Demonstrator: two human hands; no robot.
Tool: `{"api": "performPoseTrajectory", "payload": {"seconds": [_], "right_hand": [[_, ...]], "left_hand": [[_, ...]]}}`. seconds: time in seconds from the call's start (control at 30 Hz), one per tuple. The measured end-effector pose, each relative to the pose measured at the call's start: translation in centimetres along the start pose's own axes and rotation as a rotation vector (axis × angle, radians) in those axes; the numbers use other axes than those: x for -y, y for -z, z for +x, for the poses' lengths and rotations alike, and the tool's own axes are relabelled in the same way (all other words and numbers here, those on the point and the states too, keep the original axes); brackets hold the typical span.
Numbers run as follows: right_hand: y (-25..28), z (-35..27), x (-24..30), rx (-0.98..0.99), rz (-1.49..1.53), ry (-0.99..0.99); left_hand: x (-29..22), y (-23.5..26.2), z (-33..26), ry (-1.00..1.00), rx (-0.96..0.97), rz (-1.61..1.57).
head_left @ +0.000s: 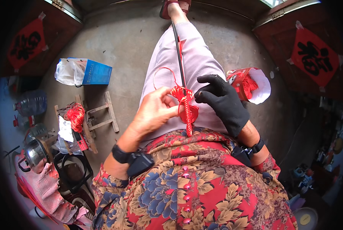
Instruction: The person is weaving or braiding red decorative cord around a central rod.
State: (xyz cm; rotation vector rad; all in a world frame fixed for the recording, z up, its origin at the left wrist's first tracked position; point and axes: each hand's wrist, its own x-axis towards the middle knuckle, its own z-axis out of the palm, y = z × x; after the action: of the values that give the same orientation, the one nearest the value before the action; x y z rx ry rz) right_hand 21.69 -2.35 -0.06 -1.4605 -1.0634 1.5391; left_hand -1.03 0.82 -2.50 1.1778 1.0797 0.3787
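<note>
- The step in hand looked like knotting or braiding: the knot (176, 92), red and gold, sat over the lap by the rod (178, 50), with a plait (188, 119) hanging below it.
- The left hand (154, 111), bare, had its fingers pinched on the knot.
- The right hand (225, 101), gloved in black, had curled fingers just beside the knot's right edge (whether they gripped a strand, I could not tell).
- The next move seemed to call for a steady left pinch while the right drew cord snug.
- A slack loop (163, 68) arched above the left hand and might have snagged on the rod, which stood close in the way.
- To the right was a tub (236, 79) with red stuff (249, 86) inside; to the left, a blue box (97, 73), a stool (110, 109) and a red hank (75, 115).
</note>
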Motion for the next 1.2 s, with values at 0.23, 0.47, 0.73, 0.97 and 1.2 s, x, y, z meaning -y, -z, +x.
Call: {"api": "performPoseTrajectory", "payload": {"seconds": [0.23, 0.47, 0.73, 0.97, 1.2], "right_hand": [[1.3, 0.1, 0.7, -0.074, -0.003, -0.009], [0.9, 1.6, 1.7, -0.150, -0.359, 0.438], [-3.2, 3.6, 7.7, 0.377, -0.390, 0.322], [1.1, 0.6, 9.0, 0.138, -0.034, 0.197], [-2.4, 3.4, 5.6, 0.061, -1.009, 0.835]], "left_hand": [[-0.7, 2.7, -0.8, 0.054, -0.298, 0.005], [-8.6, 14.2, -11.2, -0.628, 0.172, -1.065], [-13.0, 19.7, -17.7, -0.802, -0.288, -0.785], [-9.0, 19.8, -14.3, -0.588, -0.387, -0.749], [-9.4, 24.7, -19.4, -0.769, -0.433, -0.684]]}}
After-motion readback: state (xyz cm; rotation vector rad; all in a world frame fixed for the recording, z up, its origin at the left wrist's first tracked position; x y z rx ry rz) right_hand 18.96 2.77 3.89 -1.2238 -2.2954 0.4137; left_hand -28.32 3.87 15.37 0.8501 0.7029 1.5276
